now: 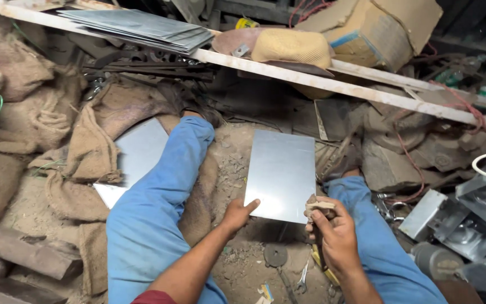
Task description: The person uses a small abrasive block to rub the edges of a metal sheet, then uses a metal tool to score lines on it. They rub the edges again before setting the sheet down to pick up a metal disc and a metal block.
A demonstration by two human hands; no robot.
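A flat grey metal sheet (pixel 281 173) lies on the dirt floor between my blue-trousered legs. My left hand (pixel 238 215) rests at its near left corner, thumb touching the edge. My right hand (pixel 333 231) is just off the sheet's near right corner, fingers closed around a small worn wooden-handled tool (pixel 317 205). A second metal sheet (pixel 136 155) lies to the left, partly under my left leg and the sacking.
Burlap sacks (pixel 35 118) pile up on the left. A white bar (pixel 288 76) crosses overhead, carrying a stack of metal sheets (pixel 142 28) and a cardboard box (pixel 378 31). Folded metal boxes (pixel 462 225) sit at right. A spanner (pixel 302 278) lies near my right wrist.
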